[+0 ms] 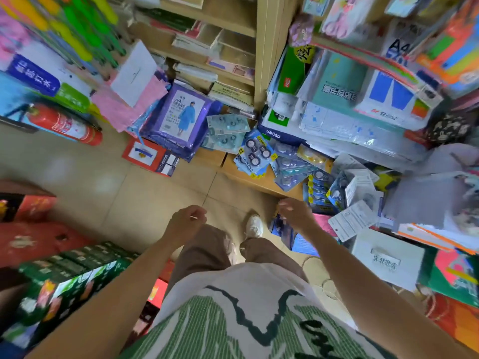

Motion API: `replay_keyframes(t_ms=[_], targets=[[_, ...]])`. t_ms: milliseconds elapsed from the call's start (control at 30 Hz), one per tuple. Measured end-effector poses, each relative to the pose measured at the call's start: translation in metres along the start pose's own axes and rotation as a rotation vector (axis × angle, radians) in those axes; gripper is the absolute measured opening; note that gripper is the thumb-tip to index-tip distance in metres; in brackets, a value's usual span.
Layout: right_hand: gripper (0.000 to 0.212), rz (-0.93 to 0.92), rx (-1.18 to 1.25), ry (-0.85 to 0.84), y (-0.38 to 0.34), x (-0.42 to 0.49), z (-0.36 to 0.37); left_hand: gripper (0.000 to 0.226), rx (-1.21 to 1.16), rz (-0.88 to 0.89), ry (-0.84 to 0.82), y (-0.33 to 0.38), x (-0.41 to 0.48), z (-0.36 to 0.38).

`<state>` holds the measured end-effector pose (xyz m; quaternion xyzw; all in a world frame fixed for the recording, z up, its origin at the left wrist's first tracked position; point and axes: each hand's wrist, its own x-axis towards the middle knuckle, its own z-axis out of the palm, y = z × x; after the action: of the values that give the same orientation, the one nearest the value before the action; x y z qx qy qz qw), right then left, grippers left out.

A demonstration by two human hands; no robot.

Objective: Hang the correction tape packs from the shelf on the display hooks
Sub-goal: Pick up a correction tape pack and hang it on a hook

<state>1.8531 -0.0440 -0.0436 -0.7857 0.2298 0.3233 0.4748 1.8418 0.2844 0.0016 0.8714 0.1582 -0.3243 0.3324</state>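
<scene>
Blue and teal blister-carded correction tape packs [256,156] lie in a loose heap along the front edge of the low wooden shelf [247,181], right of a purple bagged raincoat [178,117]. Both hands hang in front of that edge, above the tiled floor [145,193]. The left hand [185,220] is curled into a loose fist, nothing visible in it. The right hand [295,213] bends its fingers down over dark blue packs [281,230]; I cannot tell whether it holds them
</scene>
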Motion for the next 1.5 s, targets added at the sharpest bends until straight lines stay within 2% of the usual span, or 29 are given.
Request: replay_keyframes(t_ms=[200,300,400,533,600,733,800,867,933,1033,1167,1300,1500], targets=[[0.017,-0.093,0.021,0.088,-0.098,0.051,-0.021,0.010,0.097,0.011,-0.056,0.011,0.064,-0.047],[0.019,-0.067,0.041,0.130,-0.126,0.081,-0.022,0.031,0.126,0.058,-0.097,0.030,0.113,-0.069],[0.017,-0.043,0.097,0.192,-0.142,0.102,-0.018,0.023,0.137,0.100,-0.174,0.053,0.167,-0.084],[0.008,0.022,0.170,0.297,-0.139,0.128,-0.007,0.034,0.104,0.199,-0.258,0.090,0.232,-0.088],[0.015,0.064,0.175,0.340,-0.132,0.143,-0.002,0.038,0.136,0.258,-0.286,0.108,0.264,-0.080],[0.026,0.174,0.167,0.365,-0.104,0.181,0.013,0.024,0.223,0.287,-0.339,0.128,0.325,-0.046],[0.032,0.203,0.184,0.342,-0.085,0.208,0.022,0.031,0.246,0.286,-0.309,0.132,0.352,-0.025],[0.047,0.213,0.080,0.299,-0.072,0.235,0.029,0.033,0.315,0.284,-0.272,0.130,0.375,-0.004],[0.061,0.179,-0.068,0.285,-0.064,0.263,0.035,0.037,0.428,0.354,-0.207,0.122,0.396,0.020],[0.072,0.068,-0.240,0.319,-0.055,0.304,0.046,0.057,0.605,0.501,-0.171,0.100,0.423,0.048],[0.091,0.021,-0.471,0.214,-0.047,0.333,0.057,0.076,0.868,0.619,-0.130,0.064,0.444,0.062],[0.083,0.000,-0.507,0.256,-0.039,0.344,0.055,0.078,0.982,0.670,-0.057,0.043,0.455,0.057],[0.050,0.075,-0.152,0.363,-0.030,0.313,0.038,0.078,1.012,0.580,-0.021,0.040,0.451,0.066]])
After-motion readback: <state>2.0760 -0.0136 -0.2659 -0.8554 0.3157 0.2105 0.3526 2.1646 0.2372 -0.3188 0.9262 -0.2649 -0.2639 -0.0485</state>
